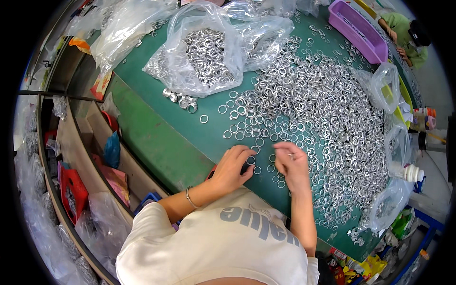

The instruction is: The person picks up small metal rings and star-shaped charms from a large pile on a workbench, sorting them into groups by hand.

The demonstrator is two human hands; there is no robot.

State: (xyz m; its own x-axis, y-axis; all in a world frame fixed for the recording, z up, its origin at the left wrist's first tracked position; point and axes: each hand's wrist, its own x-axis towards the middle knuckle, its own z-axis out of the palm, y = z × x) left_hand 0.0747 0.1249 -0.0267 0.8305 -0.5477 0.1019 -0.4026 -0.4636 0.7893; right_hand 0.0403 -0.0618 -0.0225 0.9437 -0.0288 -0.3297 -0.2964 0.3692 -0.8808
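The left hand (232, 167) rests curled on the green table (156, 142), fingertips pinched on something small and dark beside a loose ring (257, 169); what exactly it grips I cannot tell. The right hand (290, 164) has its fingers drawn together at the near edge of the big ring pile (313, 118), apparently nipping one ring, though the grip itself is hidden. The risk, as I judge it: rings lie densely and overlap, so a pinch may lift two at once or flick a neighbour toward the table's front edge, where it could drop to the shelves (85, 142). The open bag (204, 52) of rings slumps nearby and could spill more into the sorted strays
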